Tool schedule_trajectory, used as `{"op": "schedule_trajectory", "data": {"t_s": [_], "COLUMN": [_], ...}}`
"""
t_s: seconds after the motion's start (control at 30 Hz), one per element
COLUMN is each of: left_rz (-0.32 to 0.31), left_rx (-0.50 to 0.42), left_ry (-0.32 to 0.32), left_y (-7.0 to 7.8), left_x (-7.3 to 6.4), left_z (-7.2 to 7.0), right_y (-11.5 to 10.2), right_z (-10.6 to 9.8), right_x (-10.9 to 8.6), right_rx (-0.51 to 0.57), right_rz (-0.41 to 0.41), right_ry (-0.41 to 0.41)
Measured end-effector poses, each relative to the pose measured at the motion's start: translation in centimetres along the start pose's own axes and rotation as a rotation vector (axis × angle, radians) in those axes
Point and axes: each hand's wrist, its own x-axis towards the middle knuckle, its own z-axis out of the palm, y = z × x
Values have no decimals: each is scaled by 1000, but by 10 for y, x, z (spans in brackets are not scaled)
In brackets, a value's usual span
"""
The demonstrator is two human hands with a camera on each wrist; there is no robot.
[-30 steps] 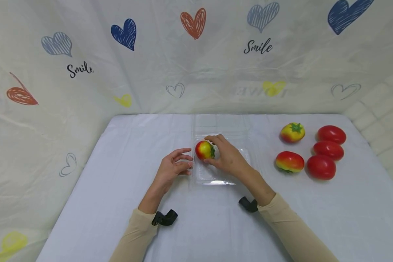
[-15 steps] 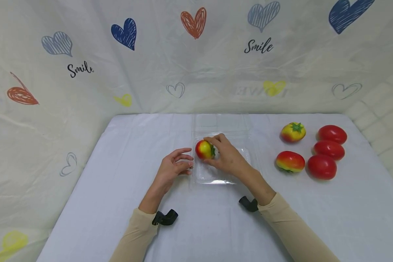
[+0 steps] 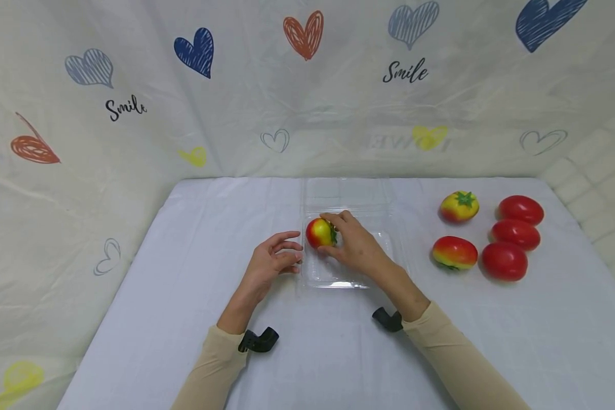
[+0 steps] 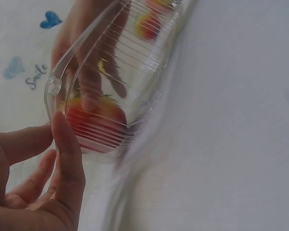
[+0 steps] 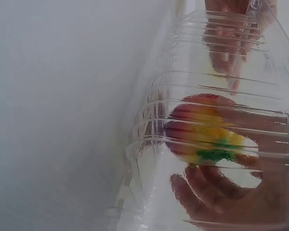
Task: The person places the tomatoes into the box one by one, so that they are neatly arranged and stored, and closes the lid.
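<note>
A clear plastic clamshell box (image 3: 338,276) lies with its lid folded back at the middle of the table. Inside it, by the left wall, is a round red-and-yellow fruit (image 3: 318,234) with a green leafy top. My right hand (image 3: 356,242) reaches into the box and holds this fruit between thumb and fingers. In the right wrist view the fruit (image 5: 202,127) shows through the ribbed wall. My left hand (image 3: 274,259) is at the box's left edge, fingers loosely extended. Its fingertips (image 4: 62,127) appear to touch the rim in the left wrist view.
To the right lie two more red-and-yellow fruits, one at the back (image 3: 458,206) and one nearer (image 3: 454,253). Beside them stand three plain red fruits (image 3: 504,261) in a close row. A white cloth (image 3: 184,341) covers the table. Behind hangs a curtain (image 3: 236,102) printed with hearts.
Almost nothing differs. The right hand keeps its hold on the fruit in the box, and the left hand stays at the rim. The whole view shifts very slightly.
</note>
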Motion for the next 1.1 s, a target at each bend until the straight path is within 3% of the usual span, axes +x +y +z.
{"op": "schedule_trajectory", "data": {"t_s": [0.3,0.6,1.1], "left_rz": [2,-9,-6], "left_rx": [-2,-12,-29], "left_ry": [-4,6,1], "left_y": [1,1,1], "left_x": [0,0,-1], "left_z": [0,0,1], "right_y": [0,3,27], "right_z": [-3,-14,-54], "right_x": [0,-6,-26], "right_rx": [-12,52,161], "right_rz": [12,-37,-74], "right_ry": [-4,17,104]}}
